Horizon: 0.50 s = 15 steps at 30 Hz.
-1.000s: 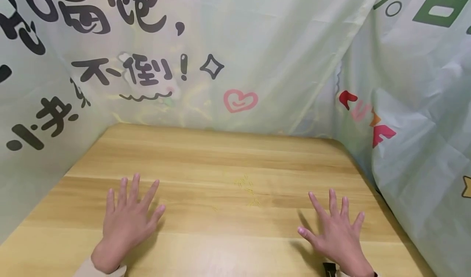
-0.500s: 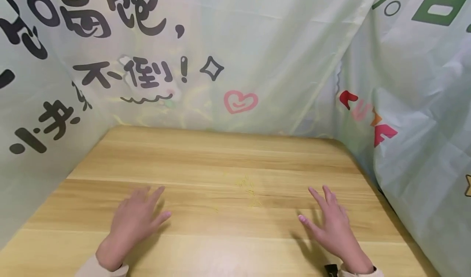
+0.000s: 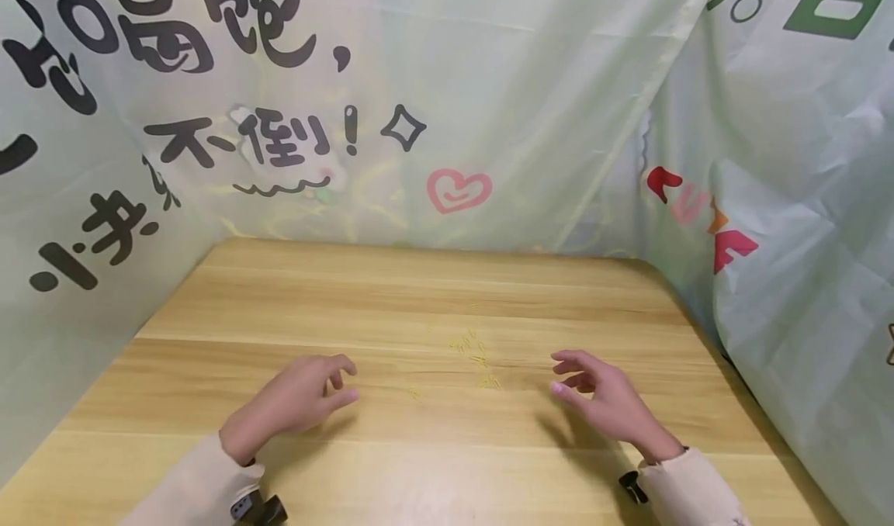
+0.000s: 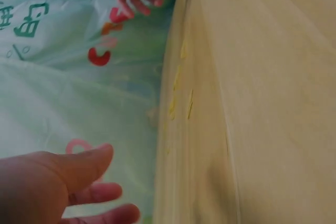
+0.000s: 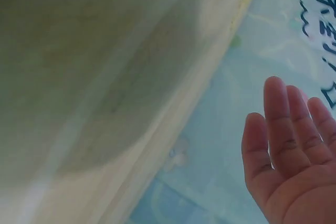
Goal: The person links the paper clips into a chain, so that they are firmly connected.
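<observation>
Thin yellow stick-like pieces [image 3: 478, 360] lie scattered on the wooden table [image 3: 335, 293], mostly a little right of its middle. A smaller bunch of yellow bits [image 3: 414, 393] lies nearer the front. Left of them my left hand [image 3: 300, 394] hovers over the table, its fingers loosely bent and nothing in its grasp. On the other side my right hand [image 3: 604, 398] faces it, holding nothing, thumb and fingers apart. In the left wrist view the yellow pieces [image 4: 176, 85] show as slender strips. The right wrist view has my right palm [image 5: 299, 182] with its fingers extended.
Pale printed curtains [image 3: 531, 107] with dark lettering and a pink heart hang behind and on both sides of the table. A black camera mount [image 3: 258, 508] sits at the left wrist, another dark clip [image 3: 632, 486] at the right cuff.
Both hands were spread flat with fingers pointing forward. They have turned inward to face each other, fingers now bent, and moved slightly closer together. The yellow pieces stay in place.
</observation>
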Each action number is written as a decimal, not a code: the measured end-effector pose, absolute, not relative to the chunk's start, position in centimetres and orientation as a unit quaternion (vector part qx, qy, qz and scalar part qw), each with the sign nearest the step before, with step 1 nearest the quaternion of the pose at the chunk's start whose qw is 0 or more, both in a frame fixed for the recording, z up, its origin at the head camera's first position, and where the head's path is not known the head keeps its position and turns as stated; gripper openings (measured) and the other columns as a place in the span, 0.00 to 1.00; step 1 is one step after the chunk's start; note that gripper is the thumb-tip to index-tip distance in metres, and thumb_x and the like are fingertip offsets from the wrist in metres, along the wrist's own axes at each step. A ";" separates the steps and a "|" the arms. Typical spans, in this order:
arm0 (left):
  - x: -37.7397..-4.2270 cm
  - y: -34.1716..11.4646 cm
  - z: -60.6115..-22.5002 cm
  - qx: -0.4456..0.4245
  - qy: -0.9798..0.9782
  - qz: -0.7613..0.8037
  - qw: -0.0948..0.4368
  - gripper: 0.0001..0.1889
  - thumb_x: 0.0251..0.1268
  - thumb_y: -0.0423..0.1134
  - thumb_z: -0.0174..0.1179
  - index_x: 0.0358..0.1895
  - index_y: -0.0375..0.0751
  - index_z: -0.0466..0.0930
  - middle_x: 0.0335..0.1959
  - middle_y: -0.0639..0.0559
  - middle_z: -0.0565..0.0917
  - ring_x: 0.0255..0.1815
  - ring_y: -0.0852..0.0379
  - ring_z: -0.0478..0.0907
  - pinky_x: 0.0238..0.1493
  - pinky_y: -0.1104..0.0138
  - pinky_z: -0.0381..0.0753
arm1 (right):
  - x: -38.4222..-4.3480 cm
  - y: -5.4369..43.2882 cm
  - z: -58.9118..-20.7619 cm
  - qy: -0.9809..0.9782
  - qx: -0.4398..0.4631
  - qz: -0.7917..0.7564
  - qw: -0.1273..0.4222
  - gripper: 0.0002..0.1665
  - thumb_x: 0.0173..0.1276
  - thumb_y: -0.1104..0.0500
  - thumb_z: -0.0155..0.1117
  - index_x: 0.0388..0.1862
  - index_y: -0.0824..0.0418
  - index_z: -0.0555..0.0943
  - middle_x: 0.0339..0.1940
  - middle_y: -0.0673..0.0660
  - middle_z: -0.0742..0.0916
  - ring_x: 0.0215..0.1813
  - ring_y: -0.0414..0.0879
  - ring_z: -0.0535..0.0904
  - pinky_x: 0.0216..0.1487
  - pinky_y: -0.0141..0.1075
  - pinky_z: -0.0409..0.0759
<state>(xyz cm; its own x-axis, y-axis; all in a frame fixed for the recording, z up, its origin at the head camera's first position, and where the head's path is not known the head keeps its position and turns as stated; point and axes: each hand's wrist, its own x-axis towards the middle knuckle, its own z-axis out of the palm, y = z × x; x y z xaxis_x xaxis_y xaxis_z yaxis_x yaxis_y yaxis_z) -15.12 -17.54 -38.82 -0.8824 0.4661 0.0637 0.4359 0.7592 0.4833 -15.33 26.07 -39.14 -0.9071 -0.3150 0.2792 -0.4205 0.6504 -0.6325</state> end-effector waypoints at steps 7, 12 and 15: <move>-16.4 -15.3 -38.6 0.281 0.928 0.242 0.032 0.14 0.65 0.42 0.64 0.47 0.35 0.81 0.33 0.52 0.83 0.25 0.65 0.76 0.32 0.65 0.78 | -17.2 24.9 -39.5 -0.908 0.218 0.357 0.016 0.20 0.65 0.58 0.68 0.53 0.67 0.79 0.41 0.58 0.86 0.38 0.46 0.83 0.40 0.37 0.81; -17.2 -14.2 -38.7 0.312 0.921 0.229 0.051 0.13 0.64 0.40 0.65 0.46 0.34 0.82 0.35 0.48 0.84 0.33 0.57 0.80 0.38 0.60 0.80 | -18.3 24.2 -39.7 -0.908 0.243 0.340 -0.009 0.20 0.67 0.55 0.67 0.52 0.66 0.79 0.39 0.54 0.85 0.36 0.44 0.82 0.39 0.36 0.81; -17.6 -13.6 -39.1 0.319 0.919 0.221 0.064 0.13 0.64 0.40 0.65 0.46 0.35 0.83 0.36 0.49 0.85 0.36 0.57 0.81 0.39 0.62 0.81 | -18.8 23.8 -39.8 -0.907 0.257 0.333 -0.019 0.19 0.68 0.55 0.66 0.50 0.66 0.79 0.37 0.53 0.85 0.35 0.44 0.82 0.37 0.35 0.80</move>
